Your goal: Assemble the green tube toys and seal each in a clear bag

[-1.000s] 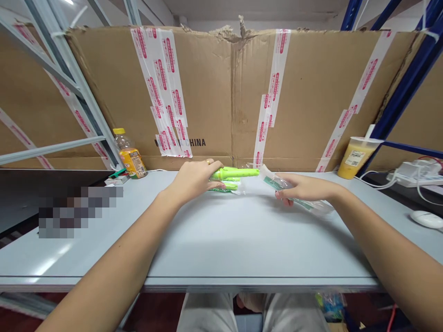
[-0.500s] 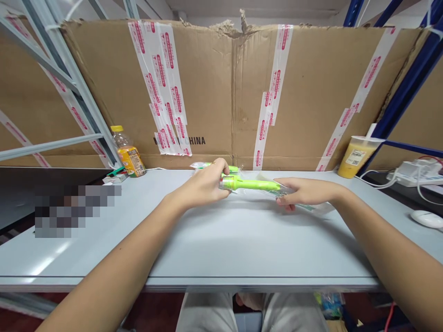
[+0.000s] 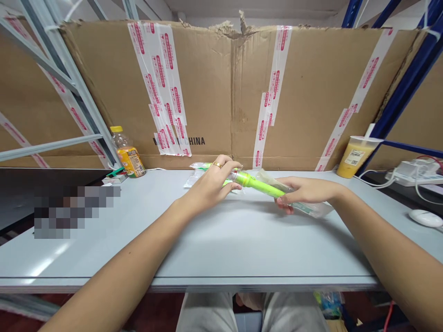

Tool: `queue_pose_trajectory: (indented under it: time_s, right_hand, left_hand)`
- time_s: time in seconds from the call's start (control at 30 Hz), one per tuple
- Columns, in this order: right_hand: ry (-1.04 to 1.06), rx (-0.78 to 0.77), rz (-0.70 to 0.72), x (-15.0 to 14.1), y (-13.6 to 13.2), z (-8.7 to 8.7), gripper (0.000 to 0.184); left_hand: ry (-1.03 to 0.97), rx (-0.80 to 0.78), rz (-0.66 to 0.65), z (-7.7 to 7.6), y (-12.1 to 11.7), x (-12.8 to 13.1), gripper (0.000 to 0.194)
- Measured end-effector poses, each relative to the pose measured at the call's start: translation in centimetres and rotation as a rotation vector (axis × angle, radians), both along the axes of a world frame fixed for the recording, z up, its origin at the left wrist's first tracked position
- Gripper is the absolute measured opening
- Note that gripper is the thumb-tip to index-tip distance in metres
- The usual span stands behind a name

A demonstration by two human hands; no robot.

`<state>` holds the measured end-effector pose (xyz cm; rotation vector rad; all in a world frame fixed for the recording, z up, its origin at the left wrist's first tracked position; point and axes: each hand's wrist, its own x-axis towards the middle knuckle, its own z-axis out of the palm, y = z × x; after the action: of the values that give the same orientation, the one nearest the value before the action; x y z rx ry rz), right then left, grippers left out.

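Observation:
A bright yellow-green stick (image 3: 261,185) with a clear end slants across the middle of the table, lower at its right end. My left hand (image 3: 216,182), a ring on one finger, is closed around its clear end. The other end is pinched in my right hand (image 3: 304,190), together with a clear plastic bag (image 3: 311,210). Part of the stick's lower end is hidden by that bag and my fingers. Behind my left hand lies another yellow-green item in clear wrapping (image 3: 198,166), mostly covered by the hand.
A bottle with a yellow cap (image 3: 129,156) stands at the back left. At the back right are a cup of yellow drink (image 3: 356,157), a white power strip (image 3: 415,171) with cables and a white mouse (image 3: 425,218). A cardboard wall (image 3: 207,92) closes off the table's rear.
The stick has gone from nearly level to slanting, its left end raised and its right end lowered. My left hand has shifted slightly right. My right hand has stayed nearly in place.

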<state>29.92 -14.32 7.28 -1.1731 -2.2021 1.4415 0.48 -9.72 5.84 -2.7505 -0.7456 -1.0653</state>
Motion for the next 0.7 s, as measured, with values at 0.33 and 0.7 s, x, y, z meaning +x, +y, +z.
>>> queue_pose_trajectory:
  time_s: [0.33,0.7]
  right_hand:
    - [0.053,-0.013,-0.021,0.16,0.37,-0.32,0.033]
    - [0.071,-0.038,0.022,-0.29,0.08,-0.47,0.034]
  left_hand:
    - [-0.154,0.085,-0.060,-0.23,-0.27,0.55,0.032]
    - [-0.187,0.089,-0.047,-0.43,-0.40,0.88,0.040]
